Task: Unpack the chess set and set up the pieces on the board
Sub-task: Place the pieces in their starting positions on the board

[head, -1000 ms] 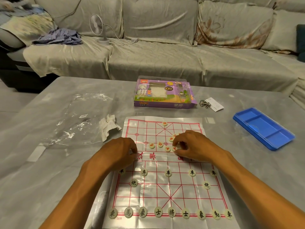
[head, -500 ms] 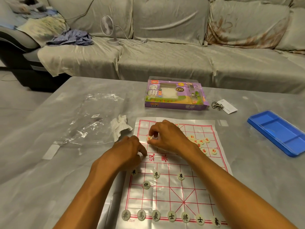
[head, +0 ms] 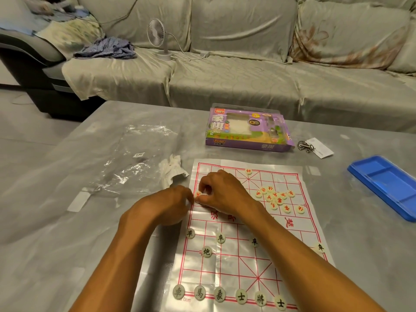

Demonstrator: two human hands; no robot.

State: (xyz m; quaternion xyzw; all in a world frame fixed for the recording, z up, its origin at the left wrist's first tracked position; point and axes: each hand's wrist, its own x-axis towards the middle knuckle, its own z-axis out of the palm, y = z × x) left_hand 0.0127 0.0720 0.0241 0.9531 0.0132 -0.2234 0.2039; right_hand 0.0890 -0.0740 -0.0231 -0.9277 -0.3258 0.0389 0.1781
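Grey table [head: 56, 221], sofa behind. At 9 o'clock of the board: crumpled clear plastic bag [head: 132, 163], with a wad of white paper [head: 172, 170] on its right edge.

Left hand [head: 167, 204] sits at the board's left edge, fingers curled; what they hold, if anything, cannot be told. Right hand [head: 221, 193] is just beside it, crossed over to the left columns, thumb and forefinger pinching down by a red-lettered piece [head: 198, 194] on the left border line; contact with it is unclear.

Paper xiangqi board [head: 238, 262] lies flat at centre. Black-lettered pieces: back row [head: 240, 296] along the near edge, soldiers [head: 220, 238] and one cannon [head: 206, 251] above. At 12 o'clock, one red piece [head: 248, 171] stands alone on the far row. Purple xiangqi box [head: 247, 129] lies beyond.

At 2 o'clock, a loose heap of red-lettered pieces [head: 278, 199]. Off the board: metal ring puzzle [head: 305, 146] on a white card, blue plastic tray [head: 387, 185].
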